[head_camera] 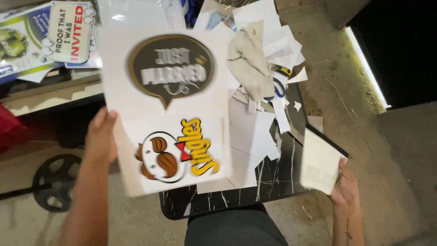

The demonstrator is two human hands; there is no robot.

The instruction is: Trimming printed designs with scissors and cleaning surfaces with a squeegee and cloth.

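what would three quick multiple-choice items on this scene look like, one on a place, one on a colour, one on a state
1. Where does the beige cloth lie?
A. on the paper scraps
B. on the floor
C. over the left hand

2. What colour is the speech-bubble graphic on the white sheet?
A. bright green
B. dark brown
C. pink

3. What is the right hand doing?
A. resting open and empty
B. holding a small card
C. holding scissors

Answers: 1 A, the cloth sits on the scrap pile on the black table. 2 B, the bubble is dark brown. 3 B, its grip closes on the card's lower corner; the left hand holds the sheet's edge.
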